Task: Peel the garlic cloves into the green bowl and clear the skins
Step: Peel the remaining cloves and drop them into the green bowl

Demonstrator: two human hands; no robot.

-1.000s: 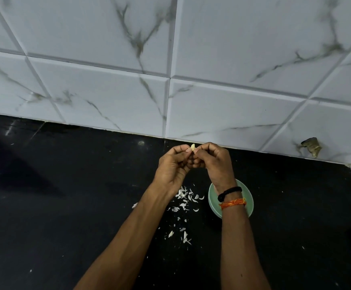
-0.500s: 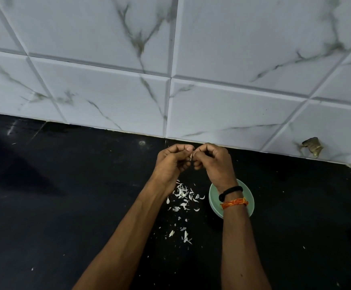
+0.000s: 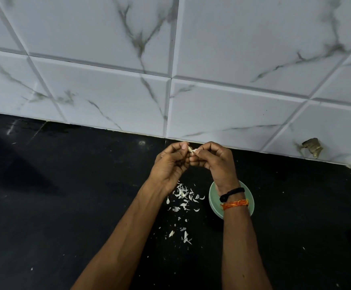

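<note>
- Head view looks down on a black bench (image 3: 66, 206) that runs back to a white marble-veined tile wall (image 3: 233, 59).
- Both hands are raised together above the bench, near the wall's foot, with a garlic clove (image 3: 192, 151) pinched between them.
- Left hand (image 3: 170, 164) has fingers curled, its thumb and fingertip pinching the clove's left end.
- Right hand (image 3: 216, 162) is curled likewise, pinching the clove's right end.
- Only a small, pale cream sliver of the clove shows, with a papery edge.
- White skins (image 3: 183, 197) lie scattered on the bench below the hands.
- Just right of the skins sits the green bowl (image 3: 213, 197), partly hidden under the right wrist; its contents cannot be seen.
</note>
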